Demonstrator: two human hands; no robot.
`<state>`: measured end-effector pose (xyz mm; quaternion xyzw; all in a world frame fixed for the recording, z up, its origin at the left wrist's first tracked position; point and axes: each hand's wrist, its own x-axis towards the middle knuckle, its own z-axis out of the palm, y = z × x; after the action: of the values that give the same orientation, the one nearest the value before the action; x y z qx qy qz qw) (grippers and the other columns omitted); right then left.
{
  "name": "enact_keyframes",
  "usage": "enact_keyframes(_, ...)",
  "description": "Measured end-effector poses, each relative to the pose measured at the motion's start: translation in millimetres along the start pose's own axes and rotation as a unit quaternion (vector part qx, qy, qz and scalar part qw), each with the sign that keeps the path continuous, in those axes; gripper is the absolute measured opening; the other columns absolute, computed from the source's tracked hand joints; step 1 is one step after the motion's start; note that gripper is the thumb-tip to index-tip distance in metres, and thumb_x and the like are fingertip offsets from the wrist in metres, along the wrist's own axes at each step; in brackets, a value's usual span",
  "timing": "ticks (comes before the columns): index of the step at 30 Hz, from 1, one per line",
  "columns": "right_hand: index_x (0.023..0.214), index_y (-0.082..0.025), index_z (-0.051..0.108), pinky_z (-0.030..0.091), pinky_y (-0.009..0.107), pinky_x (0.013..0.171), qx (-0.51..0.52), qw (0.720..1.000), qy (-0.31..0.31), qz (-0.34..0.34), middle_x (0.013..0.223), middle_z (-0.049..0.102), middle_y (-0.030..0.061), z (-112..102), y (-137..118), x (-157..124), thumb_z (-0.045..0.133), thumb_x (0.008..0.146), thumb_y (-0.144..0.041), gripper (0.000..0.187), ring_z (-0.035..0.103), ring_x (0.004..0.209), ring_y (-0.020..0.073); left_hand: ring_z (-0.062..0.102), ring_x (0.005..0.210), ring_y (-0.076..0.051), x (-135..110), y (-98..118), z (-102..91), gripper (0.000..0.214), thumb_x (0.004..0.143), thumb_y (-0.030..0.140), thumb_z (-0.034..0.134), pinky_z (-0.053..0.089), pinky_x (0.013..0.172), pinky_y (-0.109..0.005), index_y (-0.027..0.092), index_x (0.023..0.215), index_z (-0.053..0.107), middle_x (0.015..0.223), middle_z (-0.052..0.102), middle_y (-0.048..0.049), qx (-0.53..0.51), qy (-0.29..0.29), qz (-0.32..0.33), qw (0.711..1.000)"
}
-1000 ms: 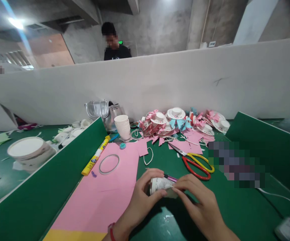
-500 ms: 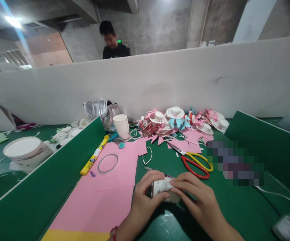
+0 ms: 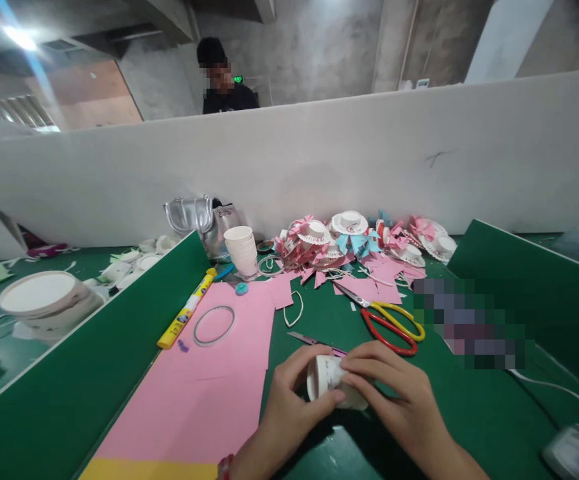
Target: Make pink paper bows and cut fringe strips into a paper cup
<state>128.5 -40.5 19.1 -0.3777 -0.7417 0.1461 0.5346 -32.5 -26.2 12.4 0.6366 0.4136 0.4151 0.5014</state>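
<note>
Between my two hands is a white paper cup (image 3: 325,375), lying on its side with its rim toward the left. My left hand (image 3: 297,393) grips it near the rim, thumb on the near side and fingers over the far side. My right hand (image 3: 394,383) has its fingers pressed on the cup's wall from the right, and they hide part of it. Just beyond the cup a craft knife (image 3: 314,341) lies with its blade pointing left. Farther right, scissors (image 3: 384,313) with red and yellow handles rest on the green table (image 3: 469,413).
Pink paper sheets (image 3: 219,393), a ring of tape (image 3: 214,325) and a yellow glue tube (image 3: 187,310) lie left. Stacked paper cups (image 3: 242,252) and a pile of paper hats (image 3: 339,240) stand at the back. Green dividers (image 3: 94,347) border the space. Another person (image 3: 224,83) stands beyond the partition.
The cup has turned slightly in my hands, so its rim and opening show more. More of the craft knife is visible. At far left, the hand with a red-handled tool has gone from view.
</note>
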Motion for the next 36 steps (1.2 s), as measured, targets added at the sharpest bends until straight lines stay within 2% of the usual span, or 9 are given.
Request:
enact_keyframes(3, 0.079, -0.018, 0.068, 0.051, 0.025, 0.06, 0.016, 1.0, -0.021, 0.015, 0.074, 0.065, 0.0059, 1, -2, 1, 0.058, 0.08, -0.015, 0.01, 0.061, 0.069, 0.0174, 0.058, 0.085, -0.023, 0, 0, 3.6, 0.039, 0.057, 0.02, 0.071, 0.047, 0.074, -0.03, 0.018, 0.094, 0.06, 0.092, 0.063, -0.0068, 0.008, -0.027, 0.004, 1.0)
enact_keyframes(7, 0.091, -0.016, 0.067, 0.051, 0.022, 0.064, 0.028, 0.999, -0.02, 0.035, 0.086, 0.066, 0.0089, -1, -1, 1, 0.061, 0.078, -0.017, 0.014, 0.062, 0.075, 0.0171, 0.06, 0.082, -0.02, 0, 4, 4.7, 0.037, 0.059, 0.02, 0.069, 0.048, 0.07, -0.027, 0.018, 0.094, 0.059, 0.09, 0.064, -0.0058, -0.037, 0.002, 0.004, 0.999)
enact_keyframes(12, 0.077, -0.017, 0.066, 0.051, 0.02, 0.056, 0.044, 0.998, 0.008, 0.041, 0.072, 0.066, 0.0052, 0, 2, 0, 0.063, 0.078, -0.018, 0.003, 0.063, 0.068, 0.0159, 0.059, 0.077, -0.018, 0, 7, 3.8, 0.034, 0.058, 0.021, 0.069, 0.047, 0.068, -0.025, 0.017, 0.09, 0.059, 0.086, 0.065, -0.0044, -0.052, 0.009, 0.005, 0.999)
enact_keyframes(20, 0.072, -0.019, 0.064, 0.05, 0.028, 0.056, 0.024, 0.999, 0.039, -0.001, 0.063, 0.066, 0.0034, 3, -9, 3, 0.057, 0.079, -0.009, 0.014, 0.06, 0.061, 0.0171, 0.058, 0.083, -0.02, 0, 5, 5.7, 0.04, 0.055, 0.023, 0.073, 0.045, 0.072, -0.028, 0.018, 0.093, 0.058, 0.091, 0.063, -0.0061, -0.103, -0.004, -0.034, 0.994)
enact_keyframes(24, 0.081, -0.018, 0.065, 0.05, 0.03, 0.055, -0.009, 0.996, 0.085, -0.035, 0.066, 0.064, 0.0052, 9, -11, -2, 0.056, 0.076, -0.001, 0.02, 0.057, 0.063, 0.0183, 0.056, 0.092, -0.021, 4, 0, 10.5, 0.052, 0.053, 0.03, 0.076, 0.043, 0.078, -0.028, 0.02, 0.099, 0.054, 0.098, 0.062, -0.0064, -0.244, 0.028, -0.07, 0.967)
enact_keyframes(28, 0.081, -0.02, 0.066, 0.047, 0.031, 0.056, -0.031, 0.992, 0.105, -0.055, 0.068, 0.064, 0.0048, 14, -11, -7, 0.062, 0.072, 0.001, 0.023, 0.057, 0.063, 0.0187, 0.057, 0.083, -0.016, 2, 1, 18.5, 0.035, 0.069, 0.035, 0.064, 0.041, 0.078, -0.027, 0.015, 0.097, 0.058, 0.088, 0.063, -0.0066, -0.356, -0.01, -0.129, 0.926)
enact_keyframes(32, 0.082, -0.021, 0.067, 0.045, 0.035, 0.066, -0.042, 0.995, 0.089, -0.014, 0.079, 0.064, 0.0055, 15, -11, -11, 0.061, 0.074, -0.006, 0.018, 0.057, 0.072, 0.0198, 0.055, 0.081, -0.015, -1, 6, 17.7, 0.021, 0.074, 0.026, 0.058, 0.042, 0.075, -0.025, 0.016, 0.092, 0.06, 0.085, 0.062, -0.0045, -0.405, 0.018, -0.132, 0.905)
enact_keyframes(34, 0.082, -0.021, 0.065, 0.043, 0.038, 0.071, -0.046, 0.993, 0.104, 0.035, 0.083, 0.061, 0.0061, 15, -10, -12, 0.062, 0.073, -0.01, 0.014, 0.055, 0.076, 0.0214, 0.055, 0.076, -0.014, 0, 7, 12.9, 0.018, 0.075, 0.026, 0.057, 0.043, 0.068, -0.024, 0.015, 0.089, 0.06, 0.079, 0.061, -0.0036, -0.395, 0.047, -0.115, 0.91)
enact_keyframes(36, 0.077, -0.019, 0.06, 0.043, 0.035, 0.065, -0.04, 0.986, 0.123, 0.103, 0.075, 0.056, 0.0041, 16, -9, -12, 0.064, 0.071, -0.015, 0.008, 0.053, 0.071, 0.0205, 0.054, 0.071, -0.014, 4, 8, 7.2, 0.019, 0.073, 0.026, 0.058, 0.043, 0.063, -0.023, 0.014, 0.087, 0.059, 0.075, 0.06, -0.003, -0.365, 0.074, -0.101, 0.922)
